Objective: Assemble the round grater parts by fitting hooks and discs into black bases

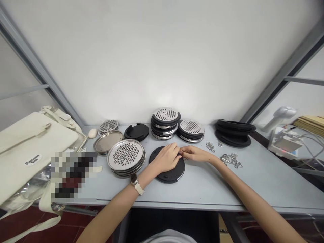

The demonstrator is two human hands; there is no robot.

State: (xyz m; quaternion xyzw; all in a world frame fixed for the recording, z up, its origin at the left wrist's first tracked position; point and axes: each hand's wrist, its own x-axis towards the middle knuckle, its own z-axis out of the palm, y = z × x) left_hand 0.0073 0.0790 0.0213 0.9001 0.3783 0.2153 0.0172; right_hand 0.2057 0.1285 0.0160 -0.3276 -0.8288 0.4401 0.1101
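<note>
A round black disc (pixel 172 175) lies on the grey table in front of me. My left hand (pixel 167 158) rests over its upper part, fingers closed at its right edge. From the right, my right hand (pixel 193 154) meets it there, its fingertips pinched on something small that I cannot make out. A bit of metal shows just under the right fingertips. To the left stands a stack of round metal grater plates (pixel 128 155). Metal hooks or clips (pixel 231 160) lie in a pile to the right, with a smaller group (pixel 210 146) behind.
Along the wall stand stacks of black holders with grater plates (pixel 165 115), (pixel 191 128), plain metal discs (pixel 107 141), small graters (pixel 108 126) and black discs (pixel 234 133). A cream bag (pixel 37 148) sits left; a white scanner (pixel 280 116) and cables are right.
</note>
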